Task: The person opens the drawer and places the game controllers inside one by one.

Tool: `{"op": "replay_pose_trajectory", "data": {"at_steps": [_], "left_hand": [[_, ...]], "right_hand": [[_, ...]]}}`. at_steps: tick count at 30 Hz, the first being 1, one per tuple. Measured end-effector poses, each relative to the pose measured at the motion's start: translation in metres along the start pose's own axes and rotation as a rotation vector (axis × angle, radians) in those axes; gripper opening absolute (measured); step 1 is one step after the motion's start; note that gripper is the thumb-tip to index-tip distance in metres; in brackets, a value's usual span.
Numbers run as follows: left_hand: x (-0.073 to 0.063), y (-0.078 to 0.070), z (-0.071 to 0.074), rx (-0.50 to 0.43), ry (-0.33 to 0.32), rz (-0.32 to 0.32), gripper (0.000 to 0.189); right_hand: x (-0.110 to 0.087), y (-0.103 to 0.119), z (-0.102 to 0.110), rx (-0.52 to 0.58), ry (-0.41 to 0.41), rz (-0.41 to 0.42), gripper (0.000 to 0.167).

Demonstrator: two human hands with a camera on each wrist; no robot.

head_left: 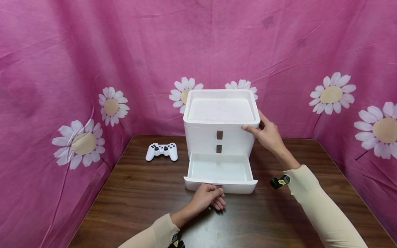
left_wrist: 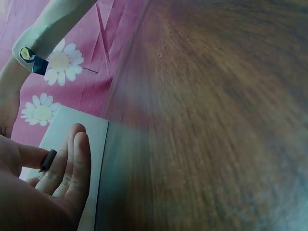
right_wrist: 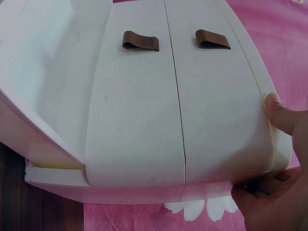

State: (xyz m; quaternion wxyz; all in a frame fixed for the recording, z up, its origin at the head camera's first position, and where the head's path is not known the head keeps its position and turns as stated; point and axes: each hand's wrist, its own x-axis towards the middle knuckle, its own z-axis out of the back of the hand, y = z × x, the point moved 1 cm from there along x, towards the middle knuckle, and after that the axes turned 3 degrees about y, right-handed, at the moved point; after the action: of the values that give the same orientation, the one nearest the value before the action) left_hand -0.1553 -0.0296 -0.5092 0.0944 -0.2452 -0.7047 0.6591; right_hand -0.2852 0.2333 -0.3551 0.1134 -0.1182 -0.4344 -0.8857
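A white drawer unit (head_left: 221, 134) stands on the table with its bottom drawer (head_left: 223, 168) pulled out, nothing inside it. My left hand (head_left: 206, 198) is at the drawer's front; in the left wrist view its thumb and fingers pinch the small brown pull tab (left_wrist: 48, 160). With the thumb on the front of the top rim and the fingers round the side, my right hand (head_left: 268, 134) grips the unit's upper right corner. The two upper drawers are closed, each with a brown tab (right_wrist: 140, 41) showing in the right wrist view.
A white game controller (head_left: 161, 152) lies on the brown wooden table (head_left: 139, 196), left of the unit. Behind and at both sides hangs a pink cloth (head_left: 149, 44) with daisies. The unit's top is a shallow tray (head_left: 221, 109) with a raised rim.
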Motion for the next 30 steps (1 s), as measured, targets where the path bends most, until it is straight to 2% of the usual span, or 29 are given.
{"op": "replay_pose_trajectory", "data": {"at_steps": [7,9,13,16,18,21,24,30], "left_hand": [[0.0,0.0,0.001,0.023,-0.001,0.002,0.035],[-0.001,-0.001,0.003,0.069,0.014,0.005,0.034],[-0.003,-0.01,0.014,0.239,0.077,0.025,0.032],[-0.007,-0.023,0.026,0.36,0.141,0.034,0.03],[-0.01,-0.034,0.034,0.409,0.177,0.027,0.029],[-0.014,-0.051,0.047,0.465,0.198,0.0,0.028],[-0.017,-0.071,0.063,0.513,0.183,-0.032,0.027],[-0.018,-0.104,0.096,0.581,0.097,-0.087,0.027]], "right_hand": [[0.001,-0.003,0.0,0.003,-0.007,-0.005,0.093],[0.001,-0.004,-0.001,-0.001,-0.01,-0.012,0.093],[0.002,-0.004,-0.002,-0.001,-0.005,-0.011,0.093],[0.002,-0.003,-0.002,0.004,0.0,-0.006,0.093],[0.001,-0.003,-0.002,0.002,0.0,-0.004,0.093],[0.002,-0.003,-0.002,0.005,-0.003,-0.006,0.093],[0.002,-0.004,-0.002,0.011,-0.006,-0.01,0.092],[0.002,-0.004,-0.002,0.012,-0.008,-0.006,0.092]]}}
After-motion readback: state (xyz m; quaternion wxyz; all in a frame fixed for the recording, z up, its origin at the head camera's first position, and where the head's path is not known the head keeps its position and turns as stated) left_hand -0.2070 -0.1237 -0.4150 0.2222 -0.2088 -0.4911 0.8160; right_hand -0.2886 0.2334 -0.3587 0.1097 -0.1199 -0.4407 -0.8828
